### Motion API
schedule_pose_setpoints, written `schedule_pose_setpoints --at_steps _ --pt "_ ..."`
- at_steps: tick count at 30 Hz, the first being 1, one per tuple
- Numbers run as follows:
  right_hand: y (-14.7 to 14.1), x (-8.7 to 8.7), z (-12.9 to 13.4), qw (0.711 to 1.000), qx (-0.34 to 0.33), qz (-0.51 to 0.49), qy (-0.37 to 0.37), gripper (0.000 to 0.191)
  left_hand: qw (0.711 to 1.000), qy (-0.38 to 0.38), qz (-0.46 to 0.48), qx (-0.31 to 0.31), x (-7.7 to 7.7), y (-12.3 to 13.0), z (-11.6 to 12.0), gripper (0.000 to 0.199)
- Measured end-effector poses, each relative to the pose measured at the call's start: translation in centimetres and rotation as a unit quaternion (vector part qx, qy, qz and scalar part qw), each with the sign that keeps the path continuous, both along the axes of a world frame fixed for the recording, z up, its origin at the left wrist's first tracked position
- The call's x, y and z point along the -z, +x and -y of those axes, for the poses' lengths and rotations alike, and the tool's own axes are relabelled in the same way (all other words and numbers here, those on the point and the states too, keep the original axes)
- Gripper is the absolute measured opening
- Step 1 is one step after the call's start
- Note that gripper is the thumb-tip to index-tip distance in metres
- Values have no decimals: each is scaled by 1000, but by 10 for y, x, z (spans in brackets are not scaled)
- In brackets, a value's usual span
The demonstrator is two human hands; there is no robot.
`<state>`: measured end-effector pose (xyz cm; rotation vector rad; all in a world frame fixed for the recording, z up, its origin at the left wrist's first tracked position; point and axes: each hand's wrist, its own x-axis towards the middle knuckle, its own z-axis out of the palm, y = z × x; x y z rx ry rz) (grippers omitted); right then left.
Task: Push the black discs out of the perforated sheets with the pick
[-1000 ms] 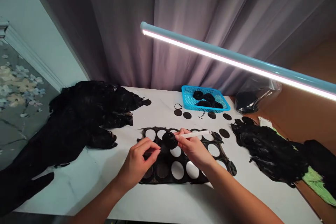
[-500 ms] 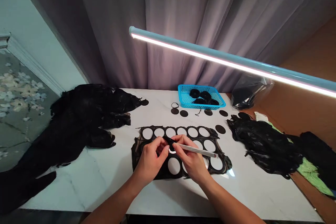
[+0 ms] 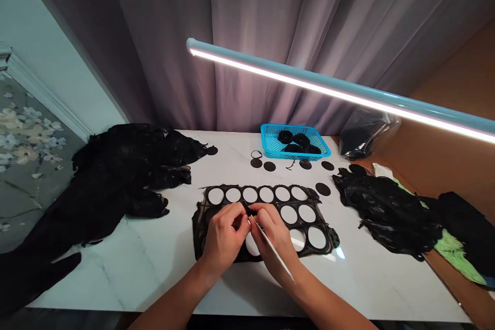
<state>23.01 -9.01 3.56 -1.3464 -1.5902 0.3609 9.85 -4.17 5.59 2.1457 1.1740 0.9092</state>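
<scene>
A black, rubbery-looking sheet [image 3: 199,227] with rows of round holes lies flat on the white marbled table. Over its middle, my left hand [image 3: 226,234] pinches a bit of the black material between thumb and forefinger. Close against it, my right hand [image 3: 274,234] grips a thin white stick-like tool [image 3: 278,257], whose long end slants back over the wrist. The tool's working tip is hidden between the fingertips. Both sets of fingertips almost meet at one hole's rim.
Behind the sheet lie several black discs [image 3: 323,189] and a blue basket [image 3: 266,152] holding black rings. Heaps of black material [image 3: 127,180] lie left and more scraps [image 3: 386,214] right. A lamp tube [image 3: 309,75] crosses above; a clear bag [image 3: 367,134] stands at back right.
My right hand has turned, so the white tool that pointed right now slants down toward the wrist. The hands have drawn closer together. The view has shifted slightly.
</scene>
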Motion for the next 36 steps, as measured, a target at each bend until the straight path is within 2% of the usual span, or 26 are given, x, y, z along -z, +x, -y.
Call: schedule_pose_setpoints --at_steps 3,7,13,24,26,28,30,33,34,36 --pt "0 -5 0 1000 -1 -7 -26 13 1000 5 9 -1 1 -1 0 19" --pt "2 -15 0 996 -5 -40 -83 12 999 -32 43 1 4 -4 0 13" --pt "2 -15 2 995 -20 -54 -84 13 996 -74 46 -2 6 -5 0 12" --pt "-1 -7 1 997 -6 -31 -68 13 1000 15 -2 8 -3 -4 4 19" --pt "3 -7 -2 997 8 -26 -68 13 1000 8 24 9 -4 -5 5 20" --pt "10 -7 -5 997 32 -24 -69 13 993 -47 103 20 -7 -7 5 19" --pt "21 -7 -7 995 65 -27 -73 12 961 -154 227 35 -8 -11 4 18" --pt "42 -6 -4 986 102 -62 -115 16 866 -316 387 36 -8 -15 1 19" --pt "49 -5 -1 982 107 -81 -132 20 839 -350 417 30 -7 -16 1 20" --pt "64 -1 6 973 115 -118 -163 28 803 -388 452 22 -3 -17 0 21"
